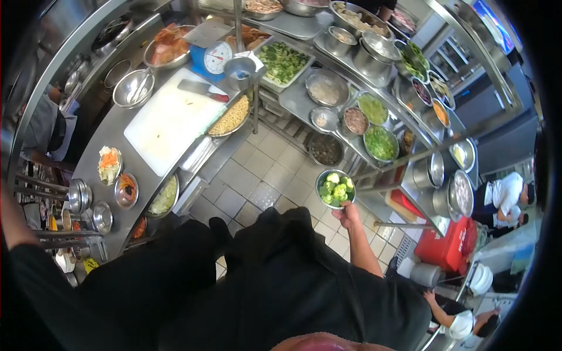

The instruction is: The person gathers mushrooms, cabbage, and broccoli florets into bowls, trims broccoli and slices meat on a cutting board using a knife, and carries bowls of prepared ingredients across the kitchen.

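Note:
My right hand (348, 215) grips the rim of a small metal bowl (335, 206) over the tiled floor. Bright green broccoli florets (336, 188) fill this bowl. At the far left edge only my left forearm (16, 225) shows, reaching outward; the hand itself is out of the picture. Near that arm, on the steel counter, are stacked metal bowls (80, 196), a bowl of sliced peppers (125, 191) and a dish of shredded cabbage and carrot (109, 166).
A white cutting board (175, 120) bears a cleaver (198, 87). Behind it stands a dial scale (218, 57). A tray of chopped broccoli (283, 62) and bowls of chopped greens (380, 143) line the other counter. Co-workers (504, 196) stand at right, near a red bin (442, 245).

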